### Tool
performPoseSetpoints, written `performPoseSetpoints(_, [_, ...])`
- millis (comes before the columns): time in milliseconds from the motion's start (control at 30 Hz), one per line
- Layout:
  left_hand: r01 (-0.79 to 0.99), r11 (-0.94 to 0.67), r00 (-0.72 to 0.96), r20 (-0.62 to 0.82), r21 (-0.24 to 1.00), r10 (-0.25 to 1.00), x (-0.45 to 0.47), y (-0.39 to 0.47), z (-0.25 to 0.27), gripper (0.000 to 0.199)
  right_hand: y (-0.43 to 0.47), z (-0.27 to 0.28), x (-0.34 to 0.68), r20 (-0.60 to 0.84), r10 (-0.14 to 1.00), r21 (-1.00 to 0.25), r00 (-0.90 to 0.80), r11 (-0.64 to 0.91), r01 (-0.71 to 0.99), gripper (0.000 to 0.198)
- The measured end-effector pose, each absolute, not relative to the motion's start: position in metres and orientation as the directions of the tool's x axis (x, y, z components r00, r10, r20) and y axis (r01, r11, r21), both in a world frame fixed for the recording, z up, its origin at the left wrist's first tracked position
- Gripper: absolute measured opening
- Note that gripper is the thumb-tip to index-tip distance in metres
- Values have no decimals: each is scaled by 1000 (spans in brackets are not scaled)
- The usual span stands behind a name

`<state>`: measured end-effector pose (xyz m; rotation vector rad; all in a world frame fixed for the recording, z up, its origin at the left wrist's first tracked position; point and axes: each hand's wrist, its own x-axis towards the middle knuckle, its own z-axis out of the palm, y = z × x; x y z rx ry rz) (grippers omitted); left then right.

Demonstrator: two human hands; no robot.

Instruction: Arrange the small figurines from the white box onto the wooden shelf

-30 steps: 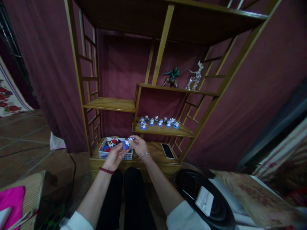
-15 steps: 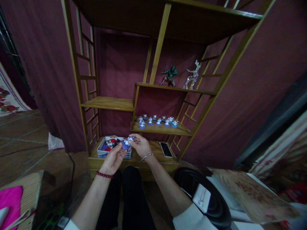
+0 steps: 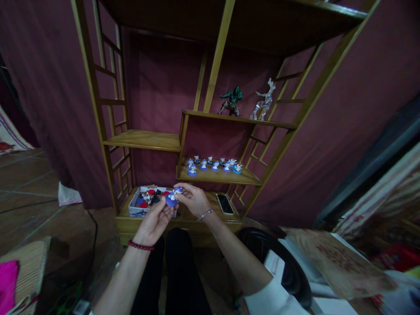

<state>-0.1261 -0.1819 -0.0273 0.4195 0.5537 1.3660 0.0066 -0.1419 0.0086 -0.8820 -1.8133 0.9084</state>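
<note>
A small purple-and-white figurine [image 3: 172,199] on a round purple base is held between both hands, in front of the low shelf. My left hand [image 3: 156,222] pinches the base from the left. From the right, my right hand [image 3: 193,200] closes its fingers on the figurine's upper part. Just behind my left hand, a white box [image 3: 137,211] holds several red, black and purple figurines. Above and beyond my right hand, several little figurines [image 3: 215,166] on purple, black and blue bases stand in rows on the middle shelf [image 3: 216,176].
A phone [image 3: 225,204] lies on the low shelf to the right. Higher up stand a green-and-brown statuette [image 3: 232,101] and a clear deer figure [image 3: 264,100]. The wooden shelf unit's posts [image 3: 95,118] frame the space. A black round stool-like object [image 3: 288,267] sits at the right.
The view has shifted slightly. Both hands still hold the figurine, which appears turned a little between the fingers. The figurines on the shelf stay in place.
</note>
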Motion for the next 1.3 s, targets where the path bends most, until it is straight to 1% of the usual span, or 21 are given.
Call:
performPoseSetpoints(100, [-810, 169, 112, -133, 561, 985, -126, -181, -30, 13, -144, 12, 6, 393, 843, -843, -368, 490, 221, 27])
performPoseSetpoints(267, [-837, 184, 131, -137, 515, 982, -127, -179, -32, 17, -148, 21, 6, 430, 809, -780, -401, 556, 287, 24])
performPoseSetpoints(400, [-843, 219, 161, -158, 491, 974, -127, -181, -29, 20, -149, 24, 7, 439, 782, -759, -443, 587, 284, 24])
performPoseSetpoints(600, [-862, 227, 180, -144, 453, 973, -127, -184, -31, 18, -147, 28, 9, 464, 713, -695, -526, 661, 282, 26])
performPoseSetpoints(700, [-877, 234, 196, -132, 420, 972, -127, -184, -33, 17, -146, 32, 9, 499, 667, -630, -553, 717, 297, 26])
performPoseSetpoints(833, [-902, 232, 206, -111, 364, 972, -127, -186, -33, 17, -146, 36, 7, 544, 591, -480, -596, 801, 357, 25])
performPoseSetpoints(967, [-916, 234, 221, -76, 326, 972, -128, -189, -31, 14, -145, 38, 7, 580, 484, -353, -656, 874, 333, 24])
performPoseSetpoints(1133, [-914, 254, 241, -80, 317, 967, -129, -191, -33, 15, -144, 42, 6, 582, 413, -292, -700, 910, 294, 23])
performPoseSetpoints(1300, [-910, 242, 228, -81, 337, 970, -127, -191, -36, 13, -144, 44, 7, 536, 408, -264, -739, 913, 312, 23])
